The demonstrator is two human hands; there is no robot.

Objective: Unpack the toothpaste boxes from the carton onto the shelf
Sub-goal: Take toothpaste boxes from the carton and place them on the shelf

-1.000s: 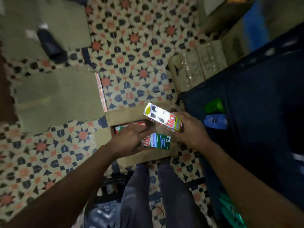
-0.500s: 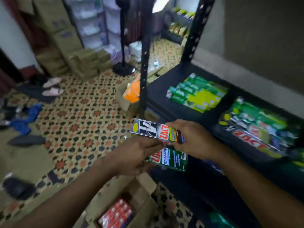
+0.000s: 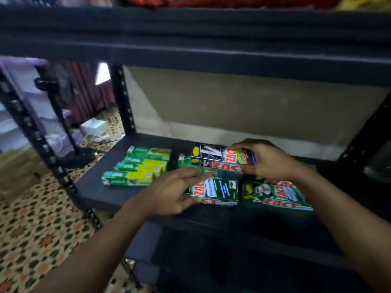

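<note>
Gripping the right end of a black toothpaste box point(image 3: 220, 155) with the right hand point(image 3: 273, 162), fingers curling over its far edge and thumb pressing its near side. Holding that box level above the back of the shelf point(image 3: 99, 192), over a stack of similar boxes point(image 3: 225, 166) showing red lettering; touching the stack or hanging just above it, not clear through the blur. Pinching the left end of a green toothpaste box point(image 3: 220, 190) with the left hand point(image 3: 172, 192), fingers spreading over the top and thumb tucking below the near edge. Holding the green box near the shelf's front edge, in front of the black one and just beside a second green stack point(image 3: 277, 196) on the right; resting on the board or slightly raised, impossible to tell. Lying further left on the same shelf, well apart from both hands: a group of green-and-yellow boxes point(image 3: 138, 169), long sides parallel, in rows running front to back. Entering from the lower edge: the left forearm point(image 3: 95, 250) and the right forearm point(image 3: 349, 225). Spanning the top of the view: a dark upper shelf point(image 3: 190, 39), carrying blurred red goods point(image 3: 190, 2). Standing at the back left corner: a black punched post point(image 3: 122, 98). Closing the rear of the bay: a pale back panel point(image 3: 243, 106). Showing left of and below the shelf: a patterned tile floor point(image 3: 31, 229), with a white box point(image 3: 94, 127) lying on it beyond the post.
</note>
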